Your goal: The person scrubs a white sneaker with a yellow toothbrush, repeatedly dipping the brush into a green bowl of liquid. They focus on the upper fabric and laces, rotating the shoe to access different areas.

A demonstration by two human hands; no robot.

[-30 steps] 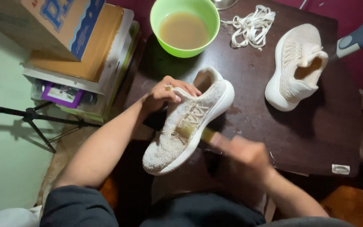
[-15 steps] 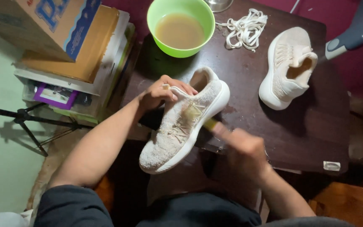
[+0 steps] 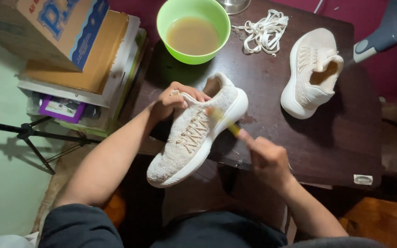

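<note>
My left hand [image 3: 173, 102] grips the tongue and collar of a cream knit sneaker [image 3: 194, 133], holding it tilted over the near edge of a dark wooden table [image 3: 327, 142]. A small yellow-handled brush [image 3: 224, 121] is gripped in my right hand [image 3: 265, 156], and its head rests against the side of the sneaker near the laces area. The brush is blurred. A second cream sneaker [image 3: 311, 73] lies on the table at the right, apart from both hands.
A green bowl [image 3: 193, 30] of murky brownish water stands at the table's far side. White laces [image 3: 265, 30] lie in a heap beside it. Stacked cardboard boxes and papers [image 3: 70, 55] sit at the left, with a tripod leg [image 3: 28, 135] below. A blue-grey object [image 3: 387, 27] is far right.
My right hand has moved the brush up along the sneaker's side toward the collar. The left hand keeps its hold on the shoe.
</note>
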